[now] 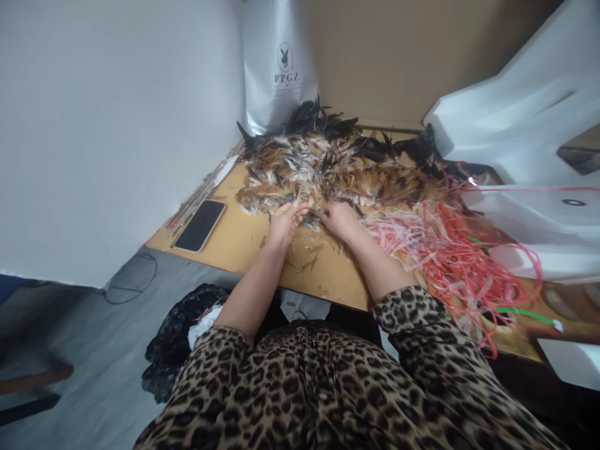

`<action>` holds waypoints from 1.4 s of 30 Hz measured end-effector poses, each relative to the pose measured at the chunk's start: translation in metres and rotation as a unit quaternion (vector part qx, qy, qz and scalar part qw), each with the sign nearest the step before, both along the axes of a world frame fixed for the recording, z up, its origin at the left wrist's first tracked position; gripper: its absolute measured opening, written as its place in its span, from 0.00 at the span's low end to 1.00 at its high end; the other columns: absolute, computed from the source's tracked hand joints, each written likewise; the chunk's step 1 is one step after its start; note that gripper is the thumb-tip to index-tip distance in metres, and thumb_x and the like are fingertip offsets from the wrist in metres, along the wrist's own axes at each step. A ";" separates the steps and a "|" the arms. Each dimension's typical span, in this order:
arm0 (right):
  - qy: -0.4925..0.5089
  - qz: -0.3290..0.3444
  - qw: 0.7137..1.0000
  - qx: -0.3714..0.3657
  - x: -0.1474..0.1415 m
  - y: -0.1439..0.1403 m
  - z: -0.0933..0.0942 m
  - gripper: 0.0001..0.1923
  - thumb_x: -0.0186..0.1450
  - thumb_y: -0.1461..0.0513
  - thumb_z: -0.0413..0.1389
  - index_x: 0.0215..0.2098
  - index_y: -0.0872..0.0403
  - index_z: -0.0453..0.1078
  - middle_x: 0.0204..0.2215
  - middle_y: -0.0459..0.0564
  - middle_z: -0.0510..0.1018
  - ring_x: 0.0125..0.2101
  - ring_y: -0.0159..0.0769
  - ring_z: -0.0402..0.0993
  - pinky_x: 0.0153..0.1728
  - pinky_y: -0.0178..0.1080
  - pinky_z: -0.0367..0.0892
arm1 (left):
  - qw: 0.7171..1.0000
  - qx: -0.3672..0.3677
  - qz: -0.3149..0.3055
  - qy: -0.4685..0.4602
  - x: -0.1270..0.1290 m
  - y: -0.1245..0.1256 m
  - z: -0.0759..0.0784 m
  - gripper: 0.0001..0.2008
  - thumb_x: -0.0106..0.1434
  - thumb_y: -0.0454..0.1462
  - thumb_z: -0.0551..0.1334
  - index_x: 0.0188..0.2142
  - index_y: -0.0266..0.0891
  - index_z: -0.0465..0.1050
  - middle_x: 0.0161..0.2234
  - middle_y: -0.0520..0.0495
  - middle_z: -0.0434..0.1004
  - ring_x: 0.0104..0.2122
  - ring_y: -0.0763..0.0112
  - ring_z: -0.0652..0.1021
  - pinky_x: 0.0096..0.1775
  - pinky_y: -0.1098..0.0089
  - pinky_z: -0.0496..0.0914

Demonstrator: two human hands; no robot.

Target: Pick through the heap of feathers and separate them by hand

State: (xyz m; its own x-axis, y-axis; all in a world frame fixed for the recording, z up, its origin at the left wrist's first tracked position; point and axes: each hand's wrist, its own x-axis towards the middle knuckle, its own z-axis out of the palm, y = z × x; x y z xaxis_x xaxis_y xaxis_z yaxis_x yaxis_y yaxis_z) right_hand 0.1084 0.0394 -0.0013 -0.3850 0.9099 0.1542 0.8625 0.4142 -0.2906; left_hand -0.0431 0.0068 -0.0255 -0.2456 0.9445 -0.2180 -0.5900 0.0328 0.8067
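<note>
Feathers (363, 178) spread from the left hand (284, 224) and right hand (342, 220) toward the table's (246, 244) far edge. Fingers curl; whether gripping, unclear.

Heaped loose feathers (375, 178): tawny brown through the middle, whitish streaks, black along the far edge. Tangled thin strips (450, 262): coral pink mixed with white. Slim strand (525, 312): bright green, white-tipped. Broad flat surface (239, 247): yellowish tan. Slim rectangular phone (200, 226): black face, pale rim. Tall silvery-white plastic bag (262, 100): black rabbit-head emblem (285, 57), dark lettering (286, 79). Loose leopard-print garment (328, 387): black spots on brownish beige.
</note>
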 end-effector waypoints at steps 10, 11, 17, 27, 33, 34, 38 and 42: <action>0.459 -0.048 0.859 -0.220 0.009 0.011 -0.007 0.11 0.49 0.57 0.57 0.24 0.57 0.70 0.15 0.42 0.68 0.16 0.25 0.57 0.19 0.31 0.53 | 0.999 0.002 -0.039 -0.004 0.001 -0.001 -0.001 0.04 0.57 0.33 0.62 0.31 0.33 0.72 0.31 0.45 0.79 0.27 0.79 0.77 0.28 0.80 0.66; 0.493 -0.049 0.836 -0.237 0.009 0.011 -0.006 0.11 0.48 0.56 0.58 0.24 0.57 0.70 0.14 0.41 0.67 0.15 0.24 0.55 0.19 0.31 0.52 | 0.999 0.002 -0.051 -0.003 0.001 -0.001 -0.001 0.04 0.57 0.33 0.62 0.31 0.32 0.72 0.32 0.44 0.79 0.27 0.79 0.77 0.28 0.80 0.66; 0.591 -0.016 0.751 -0.296 0.003 0.009 -0.008 0.15 0.44 0.55 0.63 0.26 0.56 0.70 0.15 0.40 0.67 0.17 0.24 0.57 0.19 0.30 0.52 | 0.995 -0.012 -0.103 -0.002 0.004 -0.004 0.002 0.05 0.56 0.34 0.62 0.31 0.32 0.72 0.33 0.42 0.79 0.28 0.78 0.77 0.28 0.80 0.67; 0.516 0.025 0.830 -0.210 -0.009 -0.003 -0.008 0.11 0.49 0.57 0.59 0.25 0.57 0.72 0.22 0.44 0.75 0.23 0.27 0.67 0.30 0.33 0.63 | 0.991 -0.035 -0.126 -0.011 0.007 -0.008 0.008 0.03 0.57 0.31 0.61 0.28 0.31 0.72 0.27 0.44 0.77 0.26 0.78 0.77 0.25 0.81 0.66; 0.488 0.016 0.854 -0.179 -0.010 -0.005 -0.005 0.10 0.50 0.58 0.58 0.25 0.58 0.71 0.22 0.46 0.75 0.22 0.28 0.66 0.29 0.33 0.62 | 0.992 -0.025 -0.121 -0.005 0.009 -0.008 0.008 0.04 0.57 0.31 0.61 0.27 0.31 0.70 0.25 0.46 0.77 0.25 0.78 0.77 0.25 0.81 0.65; 0.489 0.011 0.854 -0.177 -0.010 -0.006 -0.004 0.10 0.50 0.58 0.57 0.25 0.58 0.71 0.22 0.46 0.75 0.22 0.28 0.66 0.29 0.33 0.62 | 0.992 -0.024 -0.120 -0.001 0.009 -0.008 0.008 0.04 0.57 0.31 0.61 0.27 0.31 0.70 0.25 0.46 0.77 0.24 0.78 0.77 0.25 0.81 0.65; 0.482 -0.003 0.861 -0.165 -0.012 -0.006 -0.004 0.09 0.49 0.58 0.57 0.24 0.57 0.69 0.21 0.45 0.74 0.22 0.28 0.65 0.28 0.33 0.62 | 0.992 -0.021 -0.119 0.024 0.009 -0.009 0.008 0.04 0.56 0.33 0.63 0.27 0.31 0.70 0.26 0.45 0.77 0.25 0.77 0.77 0.26 0.80 0.65; 0.466 -0.001 0.873 -0.144 -0.013 -0.007 -0.006 0.08 0.50 0.59 0.55 0.24 0.56 0.68 0.19 0.44 0.71 0.20 0.27 0.62 0.24 0.32 0.59 | 0.994 -0.008 -0.100 0.043 0.011 -0.009 0.007 0.05 0.54 0.34 0.64 0.27 0.32 0.70 0.25 0.46 0.77 0.24 0.77 0.77 0.25 0.79 0.65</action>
